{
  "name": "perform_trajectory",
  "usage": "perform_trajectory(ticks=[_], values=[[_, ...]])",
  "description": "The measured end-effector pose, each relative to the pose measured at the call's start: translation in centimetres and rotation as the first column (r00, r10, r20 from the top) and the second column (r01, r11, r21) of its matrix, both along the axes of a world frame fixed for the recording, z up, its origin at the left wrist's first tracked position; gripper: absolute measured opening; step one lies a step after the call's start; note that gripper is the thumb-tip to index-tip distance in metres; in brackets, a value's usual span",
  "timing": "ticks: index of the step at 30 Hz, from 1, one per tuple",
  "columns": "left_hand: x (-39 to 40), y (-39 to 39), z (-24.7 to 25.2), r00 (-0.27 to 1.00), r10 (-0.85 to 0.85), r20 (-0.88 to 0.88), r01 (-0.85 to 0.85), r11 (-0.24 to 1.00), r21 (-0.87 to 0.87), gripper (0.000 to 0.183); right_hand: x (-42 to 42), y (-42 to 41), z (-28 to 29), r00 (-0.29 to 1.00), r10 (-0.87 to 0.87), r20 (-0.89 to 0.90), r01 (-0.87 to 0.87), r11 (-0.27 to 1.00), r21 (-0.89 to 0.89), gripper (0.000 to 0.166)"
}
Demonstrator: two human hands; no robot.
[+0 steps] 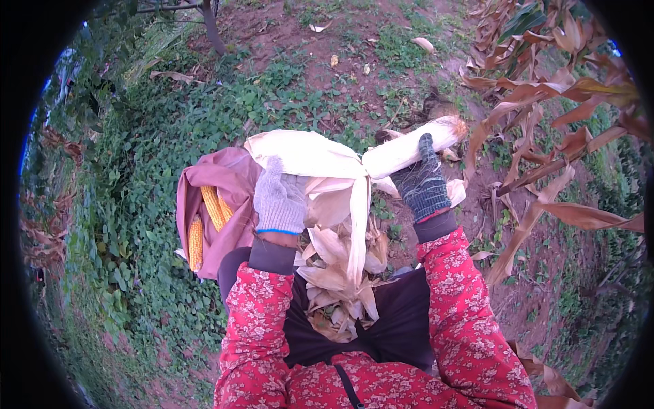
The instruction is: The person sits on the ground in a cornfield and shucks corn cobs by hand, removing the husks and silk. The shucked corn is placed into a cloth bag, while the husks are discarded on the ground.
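My left hand (281,197), in a pale grey knit glove with a blue edge, grips a broad pale corn husk (311,156) peeled out to the left. My right hand (423,179), in a dark green patterned glove, holds a pale ear of corn (409,148) with brown silk at its tip. The ear points up and right, and no kernels show on it. Husk and ear meet between my hands, where a long husk strip (359,230) hangs down. Left of my left hand, a reddish-brown sack (240,171) gapes around several bare yellow corn cobs (212,204).
Loose dry husks (334,266) are heaped between my legs. Dry corn stalks with curled leaves (541,153) lean in from the right. Low green plants (148,168) cover the ground at left, and bare reddish soil (347,46) lies ahead. A thin tree trunk (210,25) stands at upper left.
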State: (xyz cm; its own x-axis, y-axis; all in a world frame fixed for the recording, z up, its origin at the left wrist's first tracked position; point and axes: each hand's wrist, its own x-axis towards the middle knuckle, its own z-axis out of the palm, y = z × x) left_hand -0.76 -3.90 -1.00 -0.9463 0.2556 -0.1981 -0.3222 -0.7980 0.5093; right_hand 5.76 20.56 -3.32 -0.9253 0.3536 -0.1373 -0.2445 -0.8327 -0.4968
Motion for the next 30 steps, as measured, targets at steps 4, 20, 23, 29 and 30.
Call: perform_trajectory(ticks=[4,20,23,29,30], values=[[0.0,-0.1,-0.1,0.999,0.001,0.041,-0.001,1.0,-0.01,0.035,0.6,0.4,0.3,0.998,0.03,-0.058,-0.028,0.999,0.029,0.065],[3.5,1.8,3.0,0.488,-0.282,-0.826,-0.73,0.387,-0.564,0.043,1.3,-0.8,1.9,0.958,-0.279,0.071,0.164,0.73,0.663,0.042],[4.3,3.1,2.9,0.288,-0.501,-0.816,-0.836,0.285,-0.469,0.047,0.6,-0.3,-0.2,0.944,-0.312,0.106,0.179,0.757,0.628,0.042],[4.7,5.6,0.8,0.364,-0.68,-0.637,-0.861,0.014,-0.508,0.073,0.8,-2.6,0.4,0.976,-0.214,0.044,0.174,0.882,0.438,0.044],[4.2,5.5,0.1,0.404,-0.676,-0.616,-0.854,-0.038,-0.519,0.079,1.0,-2.9,0.9,0.974,-0.215,0.071,0.17,0.902,0.396,0.045]])
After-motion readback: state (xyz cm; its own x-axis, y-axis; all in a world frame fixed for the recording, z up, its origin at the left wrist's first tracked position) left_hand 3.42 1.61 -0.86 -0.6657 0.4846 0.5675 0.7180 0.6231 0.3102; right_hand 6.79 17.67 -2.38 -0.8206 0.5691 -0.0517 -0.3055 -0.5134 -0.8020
